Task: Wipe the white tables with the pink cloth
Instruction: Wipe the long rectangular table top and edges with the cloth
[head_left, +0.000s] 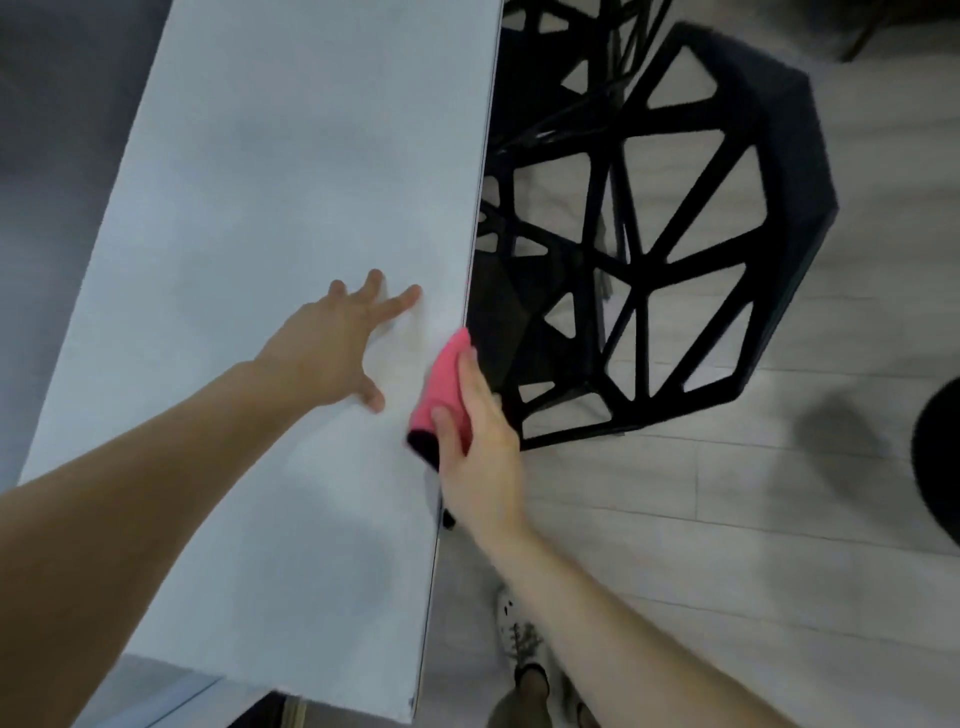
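A person wipes the side edge of a white table (260, 182) with a pink cloth (441, 384).

The big white table fills the left side, and a pale wood floor (727, 545) lies to its right. A black chair (727, 234) full of three-sided holes stands on the floor, just beside the table's right edge. The left hand (332, 348) lies on the table top with its fingers spread wide apart. The right hand (483, 452) holds the folded pink cloth against the table's right edge, thumb on one side and fingers on the other. A white shoe (519, 631) shows on the floor, low down.
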